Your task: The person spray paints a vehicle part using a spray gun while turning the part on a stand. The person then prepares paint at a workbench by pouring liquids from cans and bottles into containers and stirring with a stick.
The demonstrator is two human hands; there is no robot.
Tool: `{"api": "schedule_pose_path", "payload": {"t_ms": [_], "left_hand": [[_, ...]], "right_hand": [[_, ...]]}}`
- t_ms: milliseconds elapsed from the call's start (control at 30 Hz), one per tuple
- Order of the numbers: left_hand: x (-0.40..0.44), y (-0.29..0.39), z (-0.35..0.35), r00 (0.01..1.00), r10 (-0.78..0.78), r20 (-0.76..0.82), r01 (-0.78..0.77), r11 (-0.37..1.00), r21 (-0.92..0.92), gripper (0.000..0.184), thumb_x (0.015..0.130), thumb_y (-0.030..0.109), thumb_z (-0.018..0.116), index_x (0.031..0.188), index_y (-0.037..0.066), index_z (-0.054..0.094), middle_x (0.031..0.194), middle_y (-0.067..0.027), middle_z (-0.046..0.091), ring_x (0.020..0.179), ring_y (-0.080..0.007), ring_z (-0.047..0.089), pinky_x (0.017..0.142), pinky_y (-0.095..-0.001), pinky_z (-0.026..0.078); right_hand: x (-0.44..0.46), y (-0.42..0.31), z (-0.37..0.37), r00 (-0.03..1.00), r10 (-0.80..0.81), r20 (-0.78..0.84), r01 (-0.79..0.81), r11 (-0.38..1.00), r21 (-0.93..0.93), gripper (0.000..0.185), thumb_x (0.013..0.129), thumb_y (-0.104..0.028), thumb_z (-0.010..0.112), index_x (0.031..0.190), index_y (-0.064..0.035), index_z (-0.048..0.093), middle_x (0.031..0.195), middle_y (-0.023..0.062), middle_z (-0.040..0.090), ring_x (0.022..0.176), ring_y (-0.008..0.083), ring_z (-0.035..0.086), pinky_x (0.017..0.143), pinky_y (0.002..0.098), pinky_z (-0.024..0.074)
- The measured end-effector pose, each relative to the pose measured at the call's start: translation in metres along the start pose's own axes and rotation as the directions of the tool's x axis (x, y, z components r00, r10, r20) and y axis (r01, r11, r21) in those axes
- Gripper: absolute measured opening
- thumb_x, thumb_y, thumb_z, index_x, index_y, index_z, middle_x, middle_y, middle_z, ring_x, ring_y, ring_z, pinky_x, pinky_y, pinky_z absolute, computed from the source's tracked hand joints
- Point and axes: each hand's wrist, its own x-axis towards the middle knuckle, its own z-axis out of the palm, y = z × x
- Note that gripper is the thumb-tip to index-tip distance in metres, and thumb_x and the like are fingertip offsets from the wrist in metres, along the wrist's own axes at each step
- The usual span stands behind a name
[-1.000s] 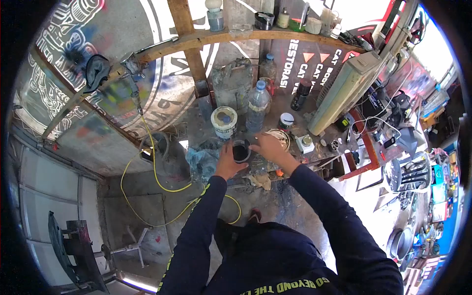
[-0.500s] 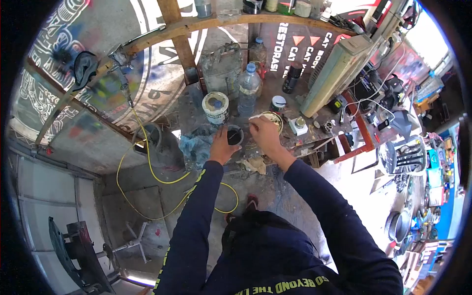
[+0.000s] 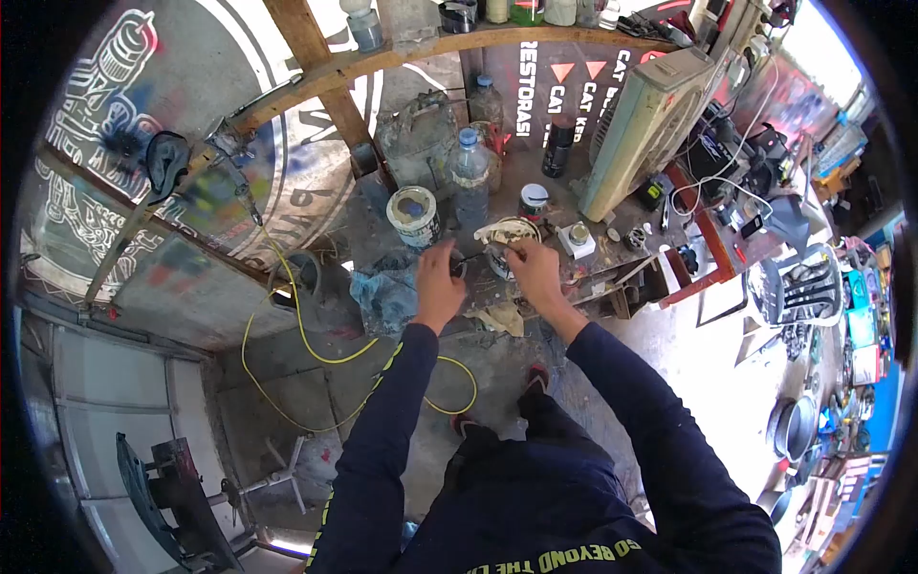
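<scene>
My left hand [image 3: 441, 289] is wrapped around a small dark cup [image 3: 458, 269], mostly covered by the fingers. A thin dark stick [image 3: 470, 256] shows by its rim. My right hand [image 3: 537, 275] is closed beside a small tin [image 3: 498, 264], its fingertips at the tin's top; what they grip is hidden. Just behind the fingers is a cream-stained round lid [image 3: 507, 230]. Close behind my left hand stand a paint-smeared white can [image 3: 414, 218] and a plastic bottle [image 3: 470, 182] with a blue cap.
A blue rag [image 3: 384, 295] hangs over the bench's left front. At the back are a black spray can [image 3: 558, 148], a small white-lidded jar [image 3: 534, 200] and a boxy fan [image 3: 636, 129]. A yellow hose [image 3: 316, 352] loops down to the floor.
My right hand has shifted right and slightly down, away from the cup toward the tin. My left hand stays around the cup. The camera view has shifted somewhat.
</scene>
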Motion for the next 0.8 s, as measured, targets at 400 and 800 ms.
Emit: {"api": "schedule_pose_path", "payload": {"t_ms": [400, 800], "left_hand": [[-0.020, -0.023, -0.003, 0.941, -0.337, 0.038, 0.335, 0.941, 0.047, 0.085, 0.074, 0.005, 0.070, 0.149, 0.004, 0.031, 0.143, -0.0274, 0.040, 0.135, -0.0455, 0.036, 0.111, -0.0517, 0.034], [-0.011, -0.017, -0.001, 0.923, -0.354, 0.151, 0.322, 0.925, 0.203, 0.108, 0.064, 0.019, 0.084, 0.152, 0.004, 0.024, 0.151, -0.0280, 0.032, 0.141, -0.0462, 0.029, 0.115, -0.0502, 0.030]], "right_hand": [[0.026, 0.019, 0.048, 0.916, -0.305, 0.262, 0.334, 0.940, -0.073, 0.016, 0.082, -0.016, 0.065, 0.084, -0.0005, 0.067, 0.081, 0.0199, 0.067, 0.078, 0.0389, 0.066, 0.073, 0.0476, 0.0528], [0.078, 0.015, 0.009, 0.770, -0.316, 0.554, 0.556, 0.758, -0.341, 0.057, 0.073, -0.024, 0.077, 0.124, -0.0053, 0.058, 0.123, 0.0197, 0.056, 0.118, 0.0368, 0.054, 0.091, 0.0527, 0.0495]]}}
